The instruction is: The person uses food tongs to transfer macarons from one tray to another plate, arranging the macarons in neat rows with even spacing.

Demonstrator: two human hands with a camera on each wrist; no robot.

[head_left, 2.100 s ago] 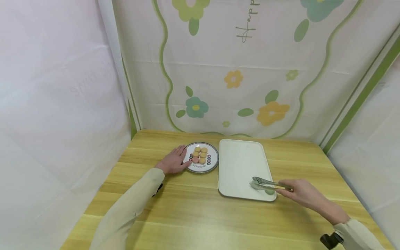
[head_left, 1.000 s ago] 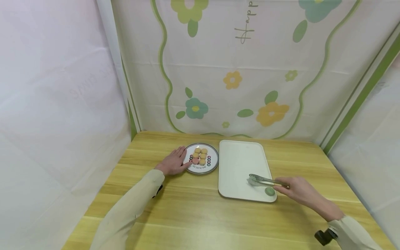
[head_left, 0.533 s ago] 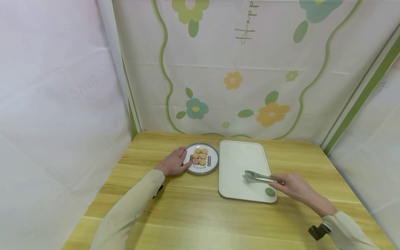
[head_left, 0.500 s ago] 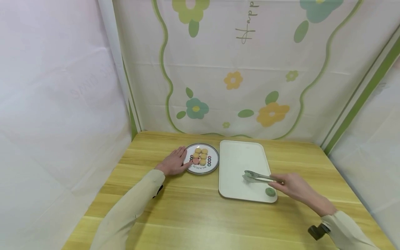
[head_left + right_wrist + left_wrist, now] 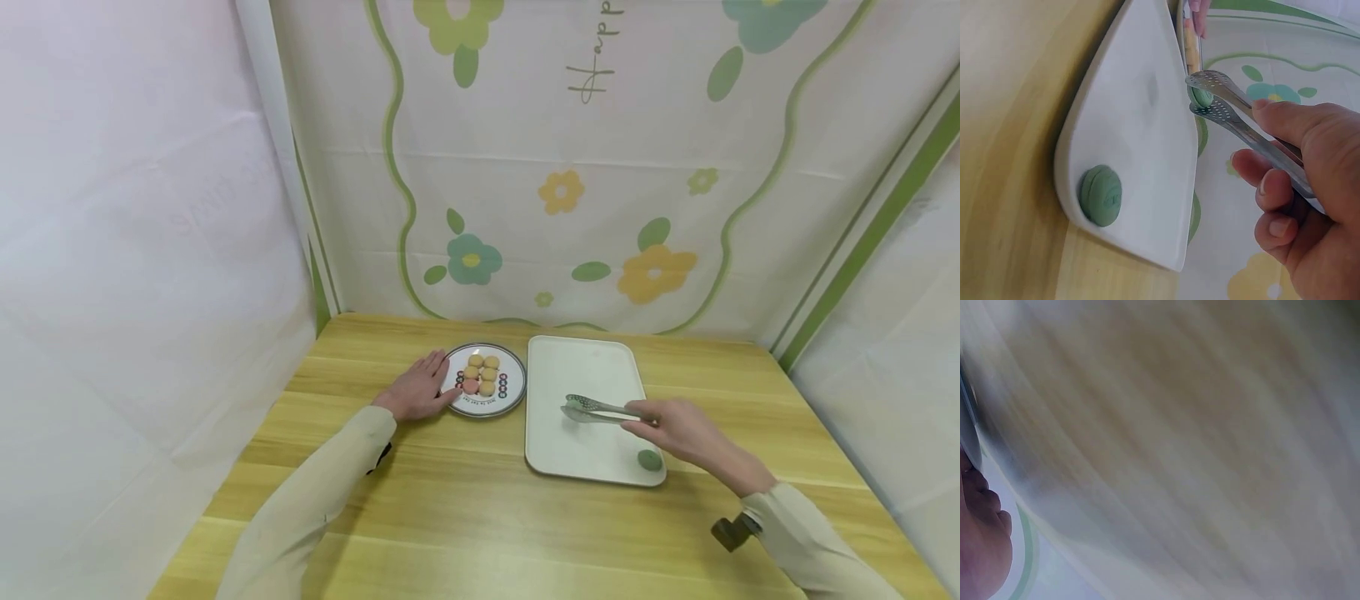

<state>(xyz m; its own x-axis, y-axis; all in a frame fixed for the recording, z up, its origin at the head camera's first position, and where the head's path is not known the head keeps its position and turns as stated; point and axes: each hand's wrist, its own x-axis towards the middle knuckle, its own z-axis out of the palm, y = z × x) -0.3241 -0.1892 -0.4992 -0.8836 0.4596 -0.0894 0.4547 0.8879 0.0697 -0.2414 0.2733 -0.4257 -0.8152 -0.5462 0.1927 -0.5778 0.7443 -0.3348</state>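
My right hand (image 5: 678, 429) holds metal tongs (image 5: 611, 407) with perforated tips above the white tray (image 5: 577, 367). Between those tips a green macaron (image 5: 1202, 98) is pinched, clearest in the right wrist view. A second green macaron (image 5: 649, 460) lies in the tray's near right corner. To the left stands a round white plate (image 5: 512, 358) bearing several yellowish macarons (image 5: 488, 375) and one pink macaron (image 5: 470, 387). My left hand (image 5: 418, 390) rests at the plate's left rim, fingers straight, thumb by the near edge. The left wrist view catches only part of that hand (image 5: 985, 544).
Plate and tray stand side by side on a wooden table (image 5: 465, 500), a narrow gap between them. A flower-printed cloth (image 5: 510, 192) rises behind the table's back edge. White cloth walls (image 5: 150, 275) stand on both sides.
My right hand has carried the tongs and pinched macaron leftward and farther back over the tray, away from the corner macaron. The left hand and plate stay put.
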